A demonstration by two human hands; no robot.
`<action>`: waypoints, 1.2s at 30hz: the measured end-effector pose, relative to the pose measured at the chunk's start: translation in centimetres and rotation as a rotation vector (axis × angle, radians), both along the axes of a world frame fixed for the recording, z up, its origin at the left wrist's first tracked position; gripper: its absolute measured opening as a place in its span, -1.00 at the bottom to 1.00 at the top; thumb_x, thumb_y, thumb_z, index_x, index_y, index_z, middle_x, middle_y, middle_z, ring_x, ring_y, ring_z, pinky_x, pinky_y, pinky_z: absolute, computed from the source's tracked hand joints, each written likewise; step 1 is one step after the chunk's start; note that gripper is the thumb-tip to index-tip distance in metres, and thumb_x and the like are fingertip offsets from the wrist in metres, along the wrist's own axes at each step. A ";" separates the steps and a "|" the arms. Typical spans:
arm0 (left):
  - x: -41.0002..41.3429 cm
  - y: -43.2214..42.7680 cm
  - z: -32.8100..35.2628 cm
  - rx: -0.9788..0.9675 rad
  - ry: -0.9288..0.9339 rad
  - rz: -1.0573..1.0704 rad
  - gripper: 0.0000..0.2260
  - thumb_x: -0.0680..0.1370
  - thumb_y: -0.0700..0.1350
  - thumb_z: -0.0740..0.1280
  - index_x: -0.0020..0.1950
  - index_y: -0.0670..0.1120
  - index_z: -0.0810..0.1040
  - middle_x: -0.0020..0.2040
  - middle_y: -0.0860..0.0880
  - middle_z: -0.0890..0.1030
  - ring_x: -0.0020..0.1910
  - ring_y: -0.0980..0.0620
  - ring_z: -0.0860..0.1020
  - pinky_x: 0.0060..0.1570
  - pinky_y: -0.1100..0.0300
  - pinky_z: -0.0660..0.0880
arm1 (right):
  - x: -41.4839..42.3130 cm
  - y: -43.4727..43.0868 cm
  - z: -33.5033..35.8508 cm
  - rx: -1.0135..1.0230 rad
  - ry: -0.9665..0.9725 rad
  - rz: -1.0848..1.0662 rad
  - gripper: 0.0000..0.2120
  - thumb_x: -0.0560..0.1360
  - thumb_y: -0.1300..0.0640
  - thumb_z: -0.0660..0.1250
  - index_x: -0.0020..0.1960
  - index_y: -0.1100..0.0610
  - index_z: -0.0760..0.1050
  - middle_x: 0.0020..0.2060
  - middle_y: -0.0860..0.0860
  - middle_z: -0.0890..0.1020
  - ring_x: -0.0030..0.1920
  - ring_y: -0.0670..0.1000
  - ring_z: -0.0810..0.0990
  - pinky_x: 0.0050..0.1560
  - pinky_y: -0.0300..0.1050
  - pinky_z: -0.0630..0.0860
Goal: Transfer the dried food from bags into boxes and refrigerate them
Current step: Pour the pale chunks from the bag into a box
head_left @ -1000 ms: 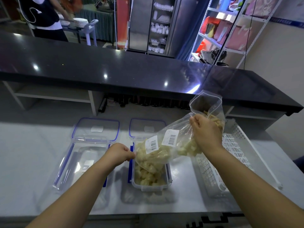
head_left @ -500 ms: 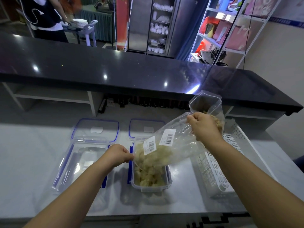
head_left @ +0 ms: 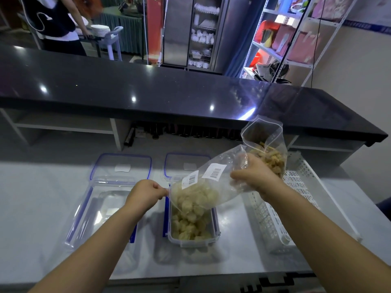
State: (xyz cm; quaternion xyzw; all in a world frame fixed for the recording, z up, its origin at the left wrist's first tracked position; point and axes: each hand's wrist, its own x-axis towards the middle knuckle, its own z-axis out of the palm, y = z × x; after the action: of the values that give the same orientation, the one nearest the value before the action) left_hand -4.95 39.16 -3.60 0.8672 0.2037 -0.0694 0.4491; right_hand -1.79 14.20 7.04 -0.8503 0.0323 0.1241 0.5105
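the bag (head_left: 211,188) slants down from the right hand (head_left: 254,176), which grips its raised end, to the left hand (head_left: 146,192), which pinches the mouth's edge. the mouth hangs just right of that hand, over the half-filled box (head_left: 192,243), so tipping further falls to the right hand.

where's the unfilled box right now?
Head view, left of centre on the white counter: the empty box sits left of the box being filled, by the left hand that pinches the bag.
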 end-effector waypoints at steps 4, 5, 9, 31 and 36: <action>-0.2 0.2 0.2 0.062 -0.026 0.012 -0.83 0.46 -0.02 0.39 -0.23 -0.10 0.61 -0.23 -0.05 0.65 -0.16 -0.05 0.60 -0.10 0.04 0.54 | 0.4 -0.2 -1.3 -0.115 -0.074 -0.039 -0.51 0.40 0.44 0.30 0.26 0.11 0.35 -0.06 0.09 0.55 -0.16 0.09 0.60 -0.29 -0.03 0.61; -0.3 -0.1 0.3 0.086 -0.073 0.019 -0.84 0.47 -0.01 0.38 -0.20 -0.09 0.60 -0.21 -0.03 0.64 -0.15 -0.03 0.59 -0.10 0.04 0.53 | 0.5 -0.3 -1.7 -0.179 -0.116 -0.040 -0.42 0.40 0.41 0.32 0.35 0.09 0.29 0.01 0.07 0.53 -0.12 0.09 0.59 -0.22 0.02 0.63; -1.0 -2.1 0.9 0.076 -0.316 -0.129 -0.74 0.46 0.03 0.40 0.13 0.09 0.54 0.06 0.15 0.53 0.01 0.15 0.52 0.01 0.14 0.49 | -0.3 0.0 -3.4 -0.361 -0.267 -0.003 -0.06 0.44 0.24 0.36 0.53 -0.15 -0.21 0.51 0.02 0.13 0.38 0.12 0.34 0.22 0.06 0.48; -1.7 -3.5 -3.3 0.157 -0.244 -0.438 -0.29 0.54 0.12 0.27 0.54 -0.01 -0.04 0.56 0.04 0.03 0.52 0.08 0.00 0.45 0.16 0.02 | -2.0 3.5 -11.3 -0.577 -0.281 0.388 -0.36 0.48 -0.18 0.30 0.49 -0.10 0.17 0.51 -0.09 0.17 0.44 0.01 0.16 0.40 -0.06 0.24; -3.3 -4.3 -5.5 -0.252 -0.221 -0.299 -0.20 0.40 0.47 0.02 0.52 0.17 -0.19 0.56 0.11 -0.08 0.52 0.10 -0.06 0.49 -0.04 0.04 | -3.3 2.6 -11.8 -0.509 -0.328 0.354 -0.46 0.45 0.00 0.37 0.40 -0.07 0.34 0.37 -0.09 0.38 0.31 -0.01 0.29 0.29 -0.12 0.35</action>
State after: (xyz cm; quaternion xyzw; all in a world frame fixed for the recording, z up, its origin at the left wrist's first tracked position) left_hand -8.29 34.83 -9.11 0.8271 0.0118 -0.0646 0.5583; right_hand -5.14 16.78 -4.77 -0.9513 -0.1680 0.0604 0.2512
